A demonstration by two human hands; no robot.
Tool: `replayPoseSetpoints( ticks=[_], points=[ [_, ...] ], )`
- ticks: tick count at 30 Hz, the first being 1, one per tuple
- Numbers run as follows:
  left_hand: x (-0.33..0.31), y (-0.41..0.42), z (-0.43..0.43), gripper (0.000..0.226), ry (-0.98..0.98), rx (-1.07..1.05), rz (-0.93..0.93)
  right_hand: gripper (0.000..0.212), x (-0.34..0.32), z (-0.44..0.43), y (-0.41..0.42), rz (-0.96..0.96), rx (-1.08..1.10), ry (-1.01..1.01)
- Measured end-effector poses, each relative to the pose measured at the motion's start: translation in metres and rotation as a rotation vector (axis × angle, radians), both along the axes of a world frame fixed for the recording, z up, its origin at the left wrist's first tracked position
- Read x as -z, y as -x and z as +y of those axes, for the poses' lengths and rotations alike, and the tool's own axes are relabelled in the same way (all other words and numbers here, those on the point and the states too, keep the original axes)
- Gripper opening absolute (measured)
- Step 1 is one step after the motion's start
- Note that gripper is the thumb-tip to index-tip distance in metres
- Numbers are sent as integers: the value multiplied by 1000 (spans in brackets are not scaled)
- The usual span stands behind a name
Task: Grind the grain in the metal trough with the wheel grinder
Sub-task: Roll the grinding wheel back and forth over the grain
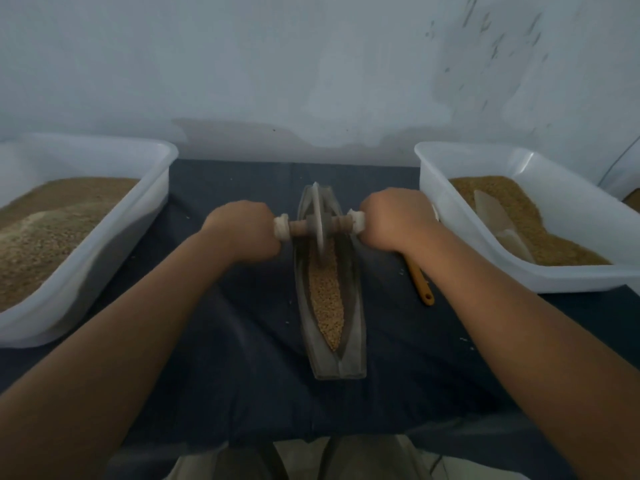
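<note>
Grey metal wheel grinder (318,218) is stood in the far half of the narrow boat-shaped metal trough (352,341) holding tan grain (327,299), mid dark cloth-covered surface (242,358), axle ends gripped by curled left hand (242,226) and right hand (391,220), flanked by white plastic tubs (152,181).

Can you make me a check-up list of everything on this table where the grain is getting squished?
surface: dark cloth, with a few stray grains on it.
job's things: metal trough holds grain; wheel grinder stands in its far half.
clutter: left tub and right tub, both white, hold grainy brown stuff; pale scoop lies in the right tub; orange handle lies beside it.
hands: left hand and right hand each grip one end of the grinder's axle.
cables: nothing seen.
surroundings: pale scuffed wall behind.
</note>
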State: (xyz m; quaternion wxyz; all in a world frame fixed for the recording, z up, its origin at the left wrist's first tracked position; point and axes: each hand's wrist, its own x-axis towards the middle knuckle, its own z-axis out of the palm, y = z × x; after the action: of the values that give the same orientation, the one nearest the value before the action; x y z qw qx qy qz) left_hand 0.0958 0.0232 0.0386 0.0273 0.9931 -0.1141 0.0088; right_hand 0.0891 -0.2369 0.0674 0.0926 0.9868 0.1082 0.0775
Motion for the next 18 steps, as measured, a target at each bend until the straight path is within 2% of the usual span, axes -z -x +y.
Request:
replayPoseSetpoints(
  ticks=[3, 5, 8, 14, 16, 18],
  points=[
    [9, 39, 11, 27, -22, 78, 4, 27, 1, -10, 38, 230, -47, -37],
    [15, 68, 20, 28, -23, 114, -35, 24, 5, -21, 71, 288, -87, -76],
    [20, 79, 20, 30, -28, 112, -83, 28, 15, -27, 82, 207, -100, -65],
    [-13, 0, -6, 30, -16, -25, -28, 32, 10, 1, -11, 8, 65, -31],
    [-22, -9, -12, 28, -22, -19, 0, 31, 10, 2, -23, -2, 91, -33],
    [-27, 0, -14, 26, -47, 2, 15, 29, 11, -2, -16, 77, 100, -49]
  ],
)
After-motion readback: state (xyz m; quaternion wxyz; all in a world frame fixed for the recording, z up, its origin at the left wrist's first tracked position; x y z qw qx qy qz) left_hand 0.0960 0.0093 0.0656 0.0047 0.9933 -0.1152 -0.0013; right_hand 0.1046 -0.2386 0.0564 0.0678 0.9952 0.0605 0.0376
